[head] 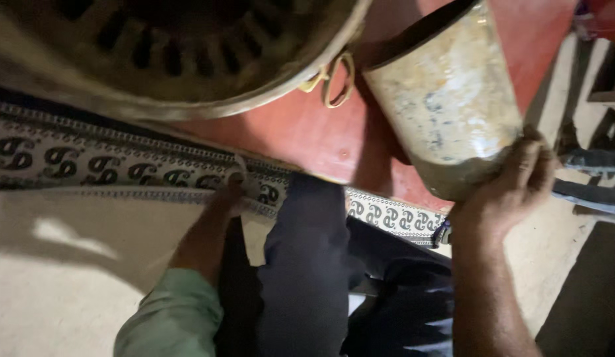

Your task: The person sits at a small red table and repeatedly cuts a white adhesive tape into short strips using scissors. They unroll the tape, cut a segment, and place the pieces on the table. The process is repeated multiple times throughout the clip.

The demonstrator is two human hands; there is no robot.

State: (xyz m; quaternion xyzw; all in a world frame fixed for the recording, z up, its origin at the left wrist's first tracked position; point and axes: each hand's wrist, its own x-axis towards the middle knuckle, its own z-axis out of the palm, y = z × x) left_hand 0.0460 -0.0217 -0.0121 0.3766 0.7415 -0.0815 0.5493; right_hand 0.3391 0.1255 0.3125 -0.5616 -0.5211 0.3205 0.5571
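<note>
The right hand (512, 192) grips the bottom of the tilted bucket (446, 106) over the red floor (301, 135); it could slip. The left hand (225, 198) pinches the cloth (89, 162)

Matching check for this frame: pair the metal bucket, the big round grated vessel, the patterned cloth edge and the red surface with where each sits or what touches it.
1. metal bucket
2. round grated vessel
3. patterned cloth edge
4. red surface

a. pinched by the left hand
b. top left, with a yellowish loop handle
c. gripped at its base by the right hand
d. under bucket and vessel

Pairs: 1-c, 2-b, 3-a, 4-d
</note>
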